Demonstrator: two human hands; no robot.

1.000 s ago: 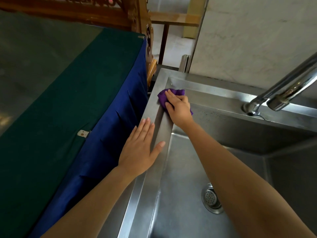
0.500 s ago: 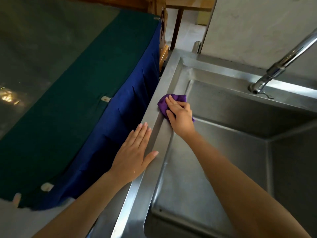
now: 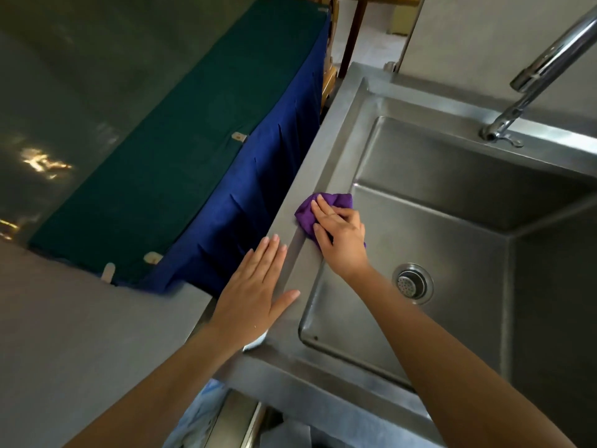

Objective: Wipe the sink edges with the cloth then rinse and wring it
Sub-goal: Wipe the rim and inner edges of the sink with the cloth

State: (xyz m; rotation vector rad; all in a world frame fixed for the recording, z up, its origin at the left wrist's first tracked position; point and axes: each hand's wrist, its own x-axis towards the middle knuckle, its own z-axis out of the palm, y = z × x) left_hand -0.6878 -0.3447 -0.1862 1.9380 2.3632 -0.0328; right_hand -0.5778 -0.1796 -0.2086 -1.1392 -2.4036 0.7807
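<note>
A stainless steel sink fills the right half of the view, with its left rim running from the far corner down to the near corner. My right hand presses a crumpled purple cloth flat onto the inner edge of that left rim, about halfway along. Part of the cloth is hidden under my fingers. My left hand lies flat on the same rim, nearer to me, fingers together and thumb spread, holding nothing.
A chrome faucet rises from the sink's back ledge at the upper right. A round drain strainer sits in the basin floor. A table with green and blue cloth stands close against the sink's left side.
My right hand has slid the purple cloth along the left rim from the far corner toward me. My left hand stays flat on the rim. The view has tilted down, showing the near corner.
</note>
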